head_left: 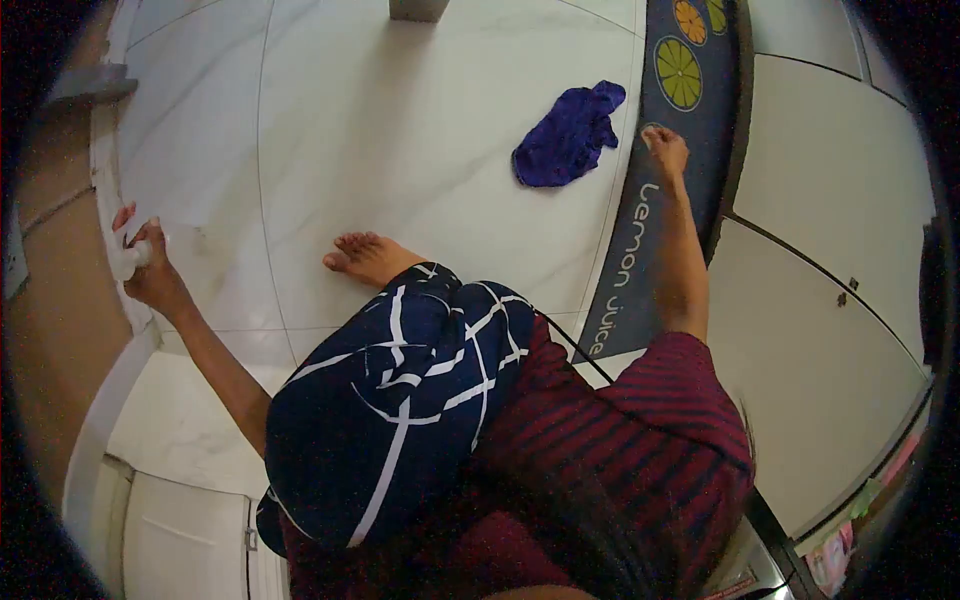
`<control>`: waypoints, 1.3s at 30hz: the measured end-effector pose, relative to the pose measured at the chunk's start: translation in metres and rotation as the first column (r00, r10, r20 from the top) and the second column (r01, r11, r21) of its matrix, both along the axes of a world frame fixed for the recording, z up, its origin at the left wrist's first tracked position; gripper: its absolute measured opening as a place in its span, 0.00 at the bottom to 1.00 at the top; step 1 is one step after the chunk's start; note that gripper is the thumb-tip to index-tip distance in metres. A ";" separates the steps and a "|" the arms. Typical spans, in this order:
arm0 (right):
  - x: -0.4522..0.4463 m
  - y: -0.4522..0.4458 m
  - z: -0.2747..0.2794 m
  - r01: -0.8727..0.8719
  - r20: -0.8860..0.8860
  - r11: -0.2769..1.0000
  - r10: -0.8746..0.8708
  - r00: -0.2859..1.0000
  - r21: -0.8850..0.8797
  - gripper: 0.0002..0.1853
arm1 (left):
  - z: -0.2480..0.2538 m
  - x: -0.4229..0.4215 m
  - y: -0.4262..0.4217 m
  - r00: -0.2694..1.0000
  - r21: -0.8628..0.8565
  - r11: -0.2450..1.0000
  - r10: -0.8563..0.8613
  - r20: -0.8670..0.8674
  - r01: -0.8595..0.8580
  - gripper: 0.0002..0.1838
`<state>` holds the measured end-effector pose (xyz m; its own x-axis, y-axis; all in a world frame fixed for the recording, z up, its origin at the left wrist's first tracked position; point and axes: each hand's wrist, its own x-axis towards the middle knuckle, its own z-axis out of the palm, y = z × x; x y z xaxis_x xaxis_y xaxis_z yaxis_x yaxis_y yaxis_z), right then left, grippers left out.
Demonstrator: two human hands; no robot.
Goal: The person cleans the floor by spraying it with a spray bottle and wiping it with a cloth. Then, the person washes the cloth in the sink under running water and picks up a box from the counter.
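Note:
My left hand (155, 275) is at the far left, close to the wall's base, with its fingers wrapped round a small white object (135, 256). It resembles a spray bottle top, but most of it is hidden by the hand. Over the dark grey mat (640, 255), near its left edge, my right hand (668, 152) has its fingers curled together. Whether anything is pinched in them cannot be made out. To the left of that hand, a crumpled dark purple cloth (568, 135) lies on the white tiled floor (430, 150), apart from both hands.
My bare foot (375, 258) rests on the floor between the hands. White cabinet doors (825, 150) line the right side beyond the mat. A grey block-like leg (418, 8) stands at the top. A white door (190, 540) is at the lower left.

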<state>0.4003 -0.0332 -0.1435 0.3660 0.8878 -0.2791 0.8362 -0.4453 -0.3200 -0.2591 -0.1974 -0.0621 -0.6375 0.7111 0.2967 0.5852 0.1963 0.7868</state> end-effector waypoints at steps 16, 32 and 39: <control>-0.003 0.010 0.163 0.086 -0.718 0.955 0.154 0.678 0.285 0.12 | 0.003 -0.024 0.009 0.986 0.291 0.950 -0.143 0.083 0.113 0.16; -0.155 -0.043 -0.063 -0.216 -0.439 0.947 0.304 0.845 0.240 0.09 | 0.005 -0.031 -0.006 0.991 0.280 0.960 -0.067 0.120 0.031 0.19; -0.071 0.033 -0.040 0.345 -0.721 0.856 0.046 0.691 0.386 0.08 | 0.007 -0.045 -0.005 0.994 0.182 0.979 -0.100 0.046 0.090 0.21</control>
